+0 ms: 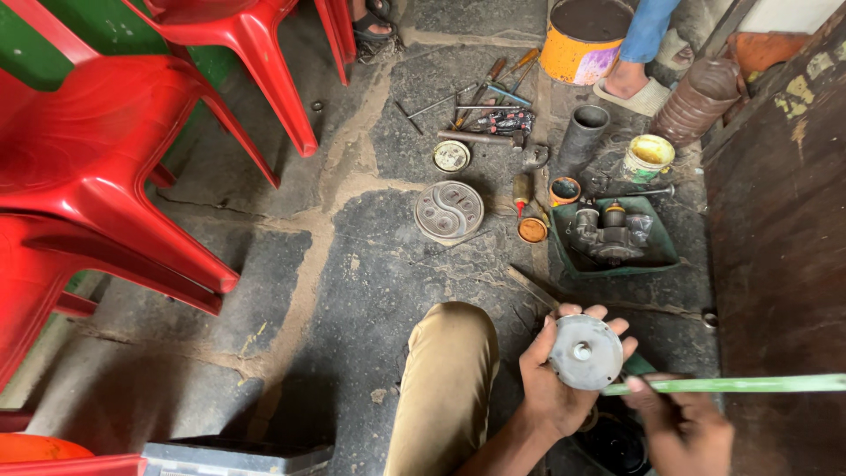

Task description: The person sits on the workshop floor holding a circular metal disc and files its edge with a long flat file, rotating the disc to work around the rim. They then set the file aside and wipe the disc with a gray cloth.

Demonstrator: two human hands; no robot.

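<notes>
Lower right of frame: round grey metal disc (585, 352) is gripped by the left hand (557, 381), fingers curled around its rim. Green strip (731, 384) is held closed in the right hand (686, 427); its long axis runs horizontally, its left end touching the disc's lower right edge.

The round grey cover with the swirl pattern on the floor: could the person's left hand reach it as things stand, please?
Probably not at once: the left hand grips a round metal disc. The floor up to the swirl-patterned cover looks bare, so only the full hand hinders it.
</notes>
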